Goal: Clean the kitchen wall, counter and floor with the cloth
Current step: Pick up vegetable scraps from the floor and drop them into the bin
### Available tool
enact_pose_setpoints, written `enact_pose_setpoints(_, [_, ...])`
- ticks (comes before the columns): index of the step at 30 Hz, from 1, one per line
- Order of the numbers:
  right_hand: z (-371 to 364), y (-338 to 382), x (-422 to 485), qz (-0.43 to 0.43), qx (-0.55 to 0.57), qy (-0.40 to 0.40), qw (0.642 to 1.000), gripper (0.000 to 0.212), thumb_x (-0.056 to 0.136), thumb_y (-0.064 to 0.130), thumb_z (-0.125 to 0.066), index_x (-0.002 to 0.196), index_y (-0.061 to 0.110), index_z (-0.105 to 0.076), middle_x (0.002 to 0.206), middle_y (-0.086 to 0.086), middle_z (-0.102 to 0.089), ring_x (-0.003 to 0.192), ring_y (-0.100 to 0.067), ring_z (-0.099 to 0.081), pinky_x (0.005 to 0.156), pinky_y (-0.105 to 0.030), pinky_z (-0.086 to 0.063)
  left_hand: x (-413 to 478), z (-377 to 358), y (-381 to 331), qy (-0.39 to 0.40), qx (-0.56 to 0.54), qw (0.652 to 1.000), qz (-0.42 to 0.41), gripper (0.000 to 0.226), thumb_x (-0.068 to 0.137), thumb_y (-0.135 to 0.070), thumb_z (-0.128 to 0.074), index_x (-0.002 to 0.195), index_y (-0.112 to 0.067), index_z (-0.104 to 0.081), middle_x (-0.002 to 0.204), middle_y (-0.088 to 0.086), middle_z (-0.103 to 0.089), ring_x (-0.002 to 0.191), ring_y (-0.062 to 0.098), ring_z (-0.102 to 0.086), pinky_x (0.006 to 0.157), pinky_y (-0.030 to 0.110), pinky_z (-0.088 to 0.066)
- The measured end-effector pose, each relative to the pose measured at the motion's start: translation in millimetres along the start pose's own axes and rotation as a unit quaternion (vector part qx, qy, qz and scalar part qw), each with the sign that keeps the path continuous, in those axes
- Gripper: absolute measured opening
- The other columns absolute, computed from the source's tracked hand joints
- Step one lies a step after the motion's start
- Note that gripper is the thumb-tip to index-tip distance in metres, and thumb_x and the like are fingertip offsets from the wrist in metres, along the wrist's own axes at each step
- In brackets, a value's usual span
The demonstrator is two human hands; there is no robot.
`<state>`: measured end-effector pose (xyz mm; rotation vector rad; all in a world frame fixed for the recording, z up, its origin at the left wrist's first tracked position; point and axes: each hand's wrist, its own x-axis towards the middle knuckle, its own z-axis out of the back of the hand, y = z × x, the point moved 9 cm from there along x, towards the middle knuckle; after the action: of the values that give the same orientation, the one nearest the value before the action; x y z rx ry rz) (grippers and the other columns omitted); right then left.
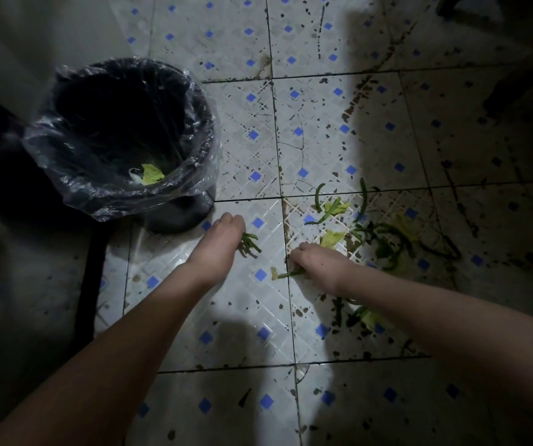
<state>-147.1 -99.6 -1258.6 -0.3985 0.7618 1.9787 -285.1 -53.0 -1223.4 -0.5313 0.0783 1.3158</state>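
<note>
The floor (252, 310) is white tile with small blue diamonds, speckled with dark grime. Green vegetable scraps (384, 239) and pale leaf bits lie scattered on it at centre right. My left hand (223, 236) is closed around a small bunch of green stems (251, 242), just right of the bin's base. My right hand (319, 262) presses down on the tile and pinches a green stem (289, 274) with a yellowish leaf tip. No cloth is in view.
A black bin (194, 136) lined with a clear plastic bag stands at the left, with a pale leaf (151, 174) inside. A dark strip (89, 284) runs along the floor at the left. More scraps (363, 317) lie under my right forearm. The right side is in deep shadow.
</note>
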Motion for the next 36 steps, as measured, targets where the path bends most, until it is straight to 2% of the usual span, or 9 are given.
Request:
enact_pose_setpoints(4, [9, -7, -2, -0.017, -0.003, -0.013, 1.000, 0.030, 0.085, -0.005, -0.051, 0.106, 0.015, -0.054, 0.108, -0.005, -0.050, 0.097, -0.021, -0.049, 0.074, -0.027, -0.039, -4, 0, 1, 0.000, 0.007, 1.000, -0.007, 0.030, 0.079, 0.016, -0.052, 0.101, -0.004, -0.051, 0.106, 0.014, -0.049, 0.097, 0.028, -0.051, 0.081, 0.038, -0.045])
enact_pose_setpoints(7, [22, -16, -4, -0.042, -0.017, -0.039, 0.998, 0.027, 0.084, -0.007, -0.050, 0.104, 0.013, -0.052, 0.104, -0.005, -0.049, 0.086, -0.016, -0.044, 0.074, -0.030, -0.045, -6, 5, -2, -0.003, 0.015, 1.000, -0.011, 0.031, 0.079, 0.015, -0.055, 0.102, -0.004, -0.050, 0.107, 0.014, -0.049, 0.098, 0.029, -0.052, 0.082, 0.039, -0.046])
enact_pose_setpoints(9, [31, -17, -6, -0.047, -0.015, -0.059, 0.997, 0.024, 0.085, -0.005, -0.049, 0.101, 0.012, -0.052, 0.103, -0.005, -0.050, 0.086, -0.017, -0.048, 0.075, -0.033, -0.050, -8, 9, -6, -0.004, 0.018, 1.000, -0.013, 0.028, 0.081, 0.013, -0.055, 0.103, -0.004, -0.051, 0.108, 0.015, -0.049, 0.098, 0.030, -0.052, 0.083, 0.038, -0.046])
enact_pose_setpoints(17, [87, -8, -18, -0.041, -0.029, -0.153, 0.987, 0.017, 0.085, -0.001, -0.053, 0.095, 0.013, -0.052, 0.098, -0.004, -0.050, 0.082, -0.019, -0.049, 0.069, -0.033, -0.048, -21, 40, -26, -0.024, 0.026, 0.999, -0.033, 0.033, 0.081, 0.012, -0.058, 0.108, -0.004, -0.047, 0.113, 0.013, -0.046, 0.100, 0.029, -0.052, 0.085, 0.037, -0.044])
enact_pose_setpoints(23, [120, 2, -33, -0.031, -0.049, -0.187, 0.981, 0.019, 0.085, -0.005, -0.052, 0.097, 0.010, -0.051, 0.103, -0.009, -0.051, 0.087, -0.027, -0.051, 0.072, -0.041, -0.049, -37, 79, -46, -0.075, 0.028, 0.995, -0.060, 0.039, 0.073, 0.018, -0.058, 0.101, -0.006, -0.045, 0.104, 0.011, -0.045, 0.090, 0.027, -0.051, 0.077, 0.038, -0.046])
enact_pose_setpoints(27, [145, 6, -47, -0.027, -0.058, -0.221, 0.973, 0.017, 0.087, -0.002, -0.051, 0.097, 0.012, -0.051, 0.103, -0.009, -0.051, 0.086, -0.027, -0.051, 0.070, -0.040, -0.048, -46, 115, -60, -0.122, 0.029, 0.988, -0.084, 0.031, 0.079, 0.019, -0.045, 0.098, -0.005, -0.046, 0.097, 0.010, -0.043, 0.083, 0.028, -0.050, 0.074, 0.041, -0.046])
enact_pose_setpoints(30, [158, 9, -56, -0.033, -0.060, -0.240, 0.968, 0.016, 0.089, 0.002, -0.053, 0.100, 0.014, -0.051, 0.105, -0.008, -0.051, 0.086, -0.026, -0.053, 0.073, -0.042, -0.052, -49, 155, -62, -0.169, 0.016, 0.981, -0.096, 0.028, 0.078, 0.018, -0.043, 0.097, -0.002, -0.048, 0.099, 0.016, -0.045, 0.086, 0.032, -0.050, 0.073, 0.041, -0.041])
enact_pose_setpoints(33, [166, 14, -59, -0.039, -0.059, -0.249, 0.966, 0.017, 0.089, 0.001, -0.053, 0.100, 0.014, -0.052, 0.105, -0.006, -0.051, 0.085, -0.024, -0.054, 0.075, -0.042, -0.053, -53, 196, -53, -0.214, 0.019, 0.973, -0.089, 0.021, 0.082, 0.010, -0.051, 0.099, -0.002, -0.050, 0.102, 0.018, -0.046, 0.089, 0.033, -0.050, 0.075, 0.038, -0.039])
enact_pose_setpoints(36, [176, 21, -58, -0.037, -0.059, -0.264, 0.962, 0.013, 0.090, 0.006, -0.053, 0.098, 0.015, -0.052, 0.103, -0.006, -0.052, 0.085, -0.024, -0.053, 0.075, -0.041, -0.053, -55, 225, -36, -0.237, 0.036, 0.969, -0.056, 0.026, 0.084, 0.010, -0.046, 0.108, -0.002, -0.050, 0.108, 0.019, -0.047, 0.096, 0.037, -0.051, 0.082, 0.042, -0.040])
